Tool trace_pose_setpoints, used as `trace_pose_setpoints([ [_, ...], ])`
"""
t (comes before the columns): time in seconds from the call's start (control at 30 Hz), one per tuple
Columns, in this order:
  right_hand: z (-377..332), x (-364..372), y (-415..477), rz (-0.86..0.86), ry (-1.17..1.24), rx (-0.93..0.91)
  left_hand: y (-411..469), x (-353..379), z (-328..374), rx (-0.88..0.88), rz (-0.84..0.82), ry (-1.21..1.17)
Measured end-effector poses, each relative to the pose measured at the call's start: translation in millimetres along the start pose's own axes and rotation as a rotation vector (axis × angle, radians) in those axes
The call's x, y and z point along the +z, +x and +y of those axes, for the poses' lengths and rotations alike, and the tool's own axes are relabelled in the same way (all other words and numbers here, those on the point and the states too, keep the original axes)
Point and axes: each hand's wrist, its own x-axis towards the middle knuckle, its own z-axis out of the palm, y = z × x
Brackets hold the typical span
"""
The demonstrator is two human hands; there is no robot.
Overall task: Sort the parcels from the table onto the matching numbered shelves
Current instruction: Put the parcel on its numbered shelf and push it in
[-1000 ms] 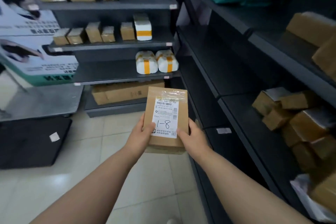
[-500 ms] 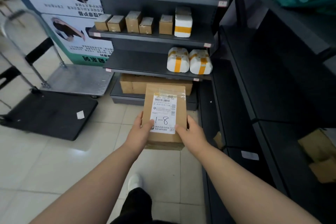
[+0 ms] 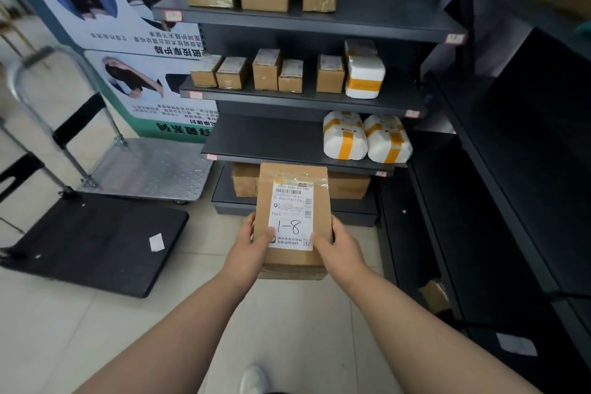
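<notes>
Head camera: both hands hold one brown parcel out in front of me, over the floor and short of the rack ahead. The left hand grips its left edge and the right hand its right edge. The fingers on each side are clamped round the parcel, with the thumbs lying on the label. The handwritten "1-8" reads plainly.

What has changed over the last second is the view, not the grip. The dark side rack that filled the right of the picture has slid to the edge, and the rack ahead now sits square in the middle and looms larger. I take that as a turn and an approach toward this rack, so the carry looks nearly over and the placing is next.

The rack holds brown boxes on its upper shelves and two white bundles on a lower one, with bare shelf to their left. Small pink tags sit on the shelf edges, but I cannot read them, so I cannot tell which shelf matches "1-8". I would check a tag before letting go. Two flat carts stand at the left, well apart from the parcel.
</notes>
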Motion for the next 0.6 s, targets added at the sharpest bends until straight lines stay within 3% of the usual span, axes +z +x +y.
trace_pose_setpoints([
  [0.23,-13,47,47,0.0,0.007,0.078,63,-43,-2,-0.077,-0.052,0.052],
  [0.6,-20,69,163,-0.018,-0.022,0.192,175,-47,2,-0.187,-0.079,0.059],
])
